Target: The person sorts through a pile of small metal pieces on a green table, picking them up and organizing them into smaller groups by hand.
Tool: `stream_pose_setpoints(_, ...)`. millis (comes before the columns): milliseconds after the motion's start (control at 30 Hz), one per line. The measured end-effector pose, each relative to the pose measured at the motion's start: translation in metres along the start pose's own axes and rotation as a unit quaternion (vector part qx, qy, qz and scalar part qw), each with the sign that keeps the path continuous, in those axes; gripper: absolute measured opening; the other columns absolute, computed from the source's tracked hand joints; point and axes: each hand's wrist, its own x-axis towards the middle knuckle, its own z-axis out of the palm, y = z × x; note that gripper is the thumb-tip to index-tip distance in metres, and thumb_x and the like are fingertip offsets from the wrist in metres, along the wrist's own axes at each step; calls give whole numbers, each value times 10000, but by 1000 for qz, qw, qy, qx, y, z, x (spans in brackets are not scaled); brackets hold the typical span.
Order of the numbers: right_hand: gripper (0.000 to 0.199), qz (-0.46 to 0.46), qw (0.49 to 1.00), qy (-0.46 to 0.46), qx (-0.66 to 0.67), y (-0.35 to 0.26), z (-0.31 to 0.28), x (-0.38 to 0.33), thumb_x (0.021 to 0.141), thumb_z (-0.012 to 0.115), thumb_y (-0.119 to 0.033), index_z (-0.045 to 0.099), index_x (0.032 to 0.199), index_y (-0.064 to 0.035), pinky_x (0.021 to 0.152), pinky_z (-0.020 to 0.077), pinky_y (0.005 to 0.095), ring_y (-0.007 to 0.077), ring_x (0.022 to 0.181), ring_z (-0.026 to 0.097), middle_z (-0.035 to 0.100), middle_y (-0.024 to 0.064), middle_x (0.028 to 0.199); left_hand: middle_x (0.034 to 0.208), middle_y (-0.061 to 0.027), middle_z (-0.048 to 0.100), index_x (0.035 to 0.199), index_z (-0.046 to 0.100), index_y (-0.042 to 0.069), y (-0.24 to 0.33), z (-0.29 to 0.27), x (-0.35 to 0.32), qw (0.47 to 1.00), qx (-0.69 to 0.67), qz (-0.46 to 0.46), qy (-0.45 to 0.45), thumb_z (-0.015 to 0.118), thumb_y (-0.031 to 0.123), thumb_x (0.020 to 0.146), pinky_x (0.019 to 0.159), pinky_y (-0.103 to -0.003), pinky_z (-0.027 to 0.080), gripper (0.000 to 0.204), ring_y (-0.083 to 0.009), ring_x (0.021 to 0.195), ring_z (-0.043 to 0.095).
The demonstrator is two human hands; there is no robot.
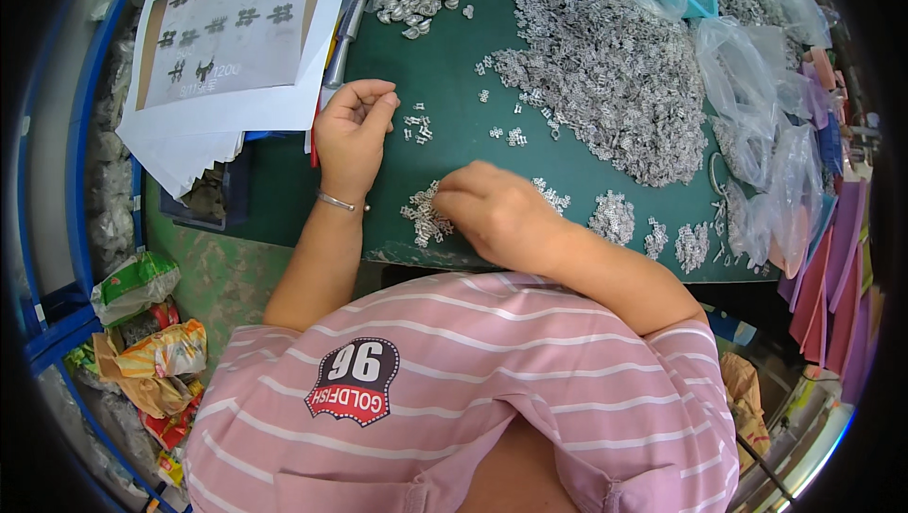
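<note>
Touching near-edge pile (419, 218): right hand (498, 215)

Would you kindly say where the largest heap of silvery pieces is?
In the head view, the largest heap lies upper right on the green table, beyond the right hand, beside a clear bag.

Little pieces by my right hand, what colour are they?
The little pieces are silvery grey; the head view shows them best.
</note>
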Motion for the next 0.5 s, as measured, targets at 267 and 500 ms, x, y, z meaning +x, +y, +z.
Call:
stream_pose_setpoints(267, 199, 140, 987, 52, -65, 44, -53, -20, 715, 607, 69, 641, 899, -1, 755, 489, 389, 319, 866, 580, 598, 129, 926, 797, -24, 631, 957, 632, -6, 3, 2, 0, 1000, -2, -20, 2, 632, 16, 839, 520, -163, 371, 121, -41, 603, 501)
stream_pose_setpoints(500, 150, 153, 985, 27, -73, 43, -55, -14, 742, 649, 18, 642, 888, -20, 708, 483, 383, 316, 823, 578, 586, 115, 858, 790, -20, 629, 957, 633, -6, 0, 2, 0, 1000, 4, -7, 9, 633, 8, 835, 512, -161, 365, 122, -39, 594, 498)
